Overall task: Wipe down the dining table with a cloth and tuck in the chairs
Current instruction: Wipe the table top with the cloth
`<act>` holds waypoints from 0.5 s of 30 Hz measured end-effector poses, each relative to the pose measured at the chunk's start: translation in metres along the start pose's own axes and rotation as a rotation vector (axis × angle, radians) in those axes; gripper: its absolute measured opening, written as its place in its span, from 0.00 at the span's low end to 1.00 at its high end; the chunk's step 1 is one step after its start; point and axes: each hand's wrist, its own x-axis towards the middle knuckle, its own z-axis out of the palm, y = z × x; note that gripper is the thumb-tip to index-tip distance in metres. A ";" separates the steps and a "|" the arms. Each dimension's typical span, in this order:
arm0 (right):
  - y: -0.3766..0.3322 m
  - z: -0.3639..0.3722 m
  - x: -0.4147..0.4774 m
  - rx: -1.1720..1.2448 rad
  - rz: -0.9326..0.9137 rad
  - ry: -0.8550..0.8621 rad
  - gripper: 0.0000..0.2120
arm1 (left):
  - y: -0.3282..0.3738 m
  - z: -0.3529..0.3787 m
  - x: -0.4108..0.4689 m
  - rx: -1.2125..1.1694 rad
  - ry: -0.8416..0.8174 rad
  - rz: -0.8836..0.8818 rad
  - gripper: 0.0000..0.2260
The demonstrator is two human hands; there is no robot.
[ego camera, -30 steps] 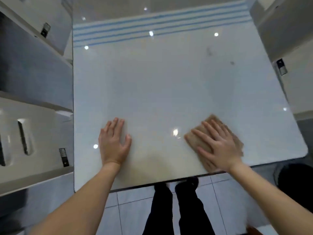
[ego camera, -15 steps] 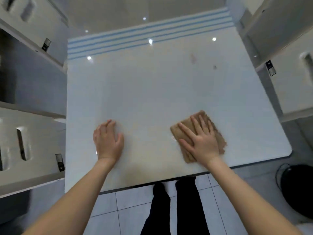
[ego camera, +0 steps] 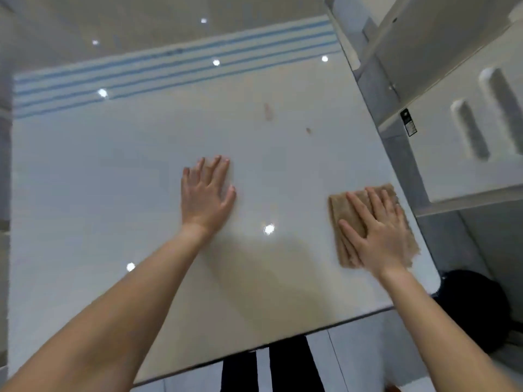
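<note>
A folded tan cloth point(ego camera: 338, 206) lies flat near the right edge of the glossy white dining table point(ego camera: 113, 193), beside what seems a white chair point(ego camera: 441, 165).

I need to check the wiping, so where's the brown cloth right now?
In the head view the brown cloth lies flat near the table's right edge, under the right hand, beside the white chair.

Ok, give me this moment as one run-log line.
step: wiping | right hand: flat on cloth | left hand: flat on table | stains: beyond both hands
</note>
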 end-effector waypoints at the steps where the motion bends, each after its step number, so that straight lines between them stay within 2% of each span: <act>1: 0.001 0.000 0.019 -0.009 -0.011 0.013 0.29 | -0.001 0.001 0.001 0.001 0.013 0.001 0.28; 6: -0.024 -0.002 0.147 -0.034 -0.032 0.056 0.29 | -0.003 0.002 0.001 0.009 0.046 0.012 0.28; 10: -0.094 0.001 0.255 -0.019 0.039 0.022 0.29 | -0.002 -0.002 0.002 0.003 0.028 0.021 0.27; 12: -0.132 0.007 0.266 -0.039 -0.101 -0.040 0.28 | -0.002 -0.005 0.003 0.003 0.022 0.025 0.27; 15: -0.142 0.015 0.213 -0.058 -0.425 -0.073 0.27 | 0.000 -0.007 0.003 -0.016 0.008 0.016 0.27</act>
